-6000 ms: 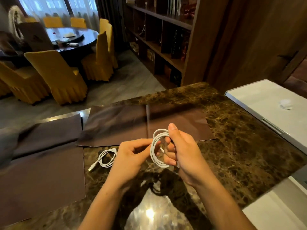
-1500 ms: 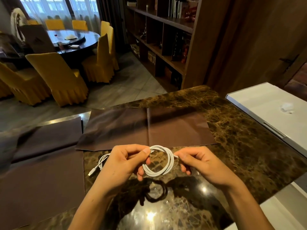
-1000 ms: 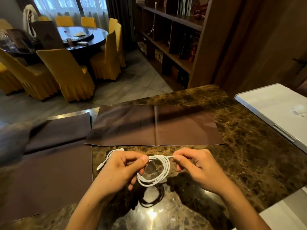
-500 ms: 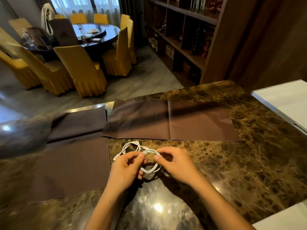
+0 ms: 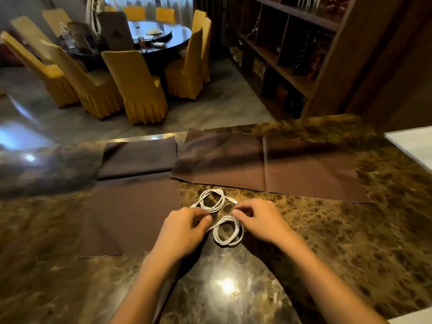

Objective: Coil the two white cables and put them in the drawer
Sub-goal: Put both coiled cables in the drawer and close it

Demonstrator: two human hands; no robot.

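Near white cable coil (image 5: 228, 244) and far white cable coil (image 5: 211, 209) lie on my glossy brown marble counter (image 5: 315, 242).
My left hand (image 5: 184, 230) and right hand (image 5: 259, 223) flank the near one, curled fingers at its tail and rim; pinching or not, I cannot tell. Brown cloths (image 5: 268, 164) lie beside; beyond, yellow-covered chairs (image 5: 138, 90) ring a dark table (image 5: 163, 37), wooden bookshelf (image 5: 292, 43) alongside.

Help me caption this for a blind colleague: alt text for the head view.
Two coiled white cables lie on a brown marble countertop, the far coil beyond the near coil. A person's left hand and right hand flank the near coil, fingers curled at its edges; any grip is unclear. Brown cloths lie behind.
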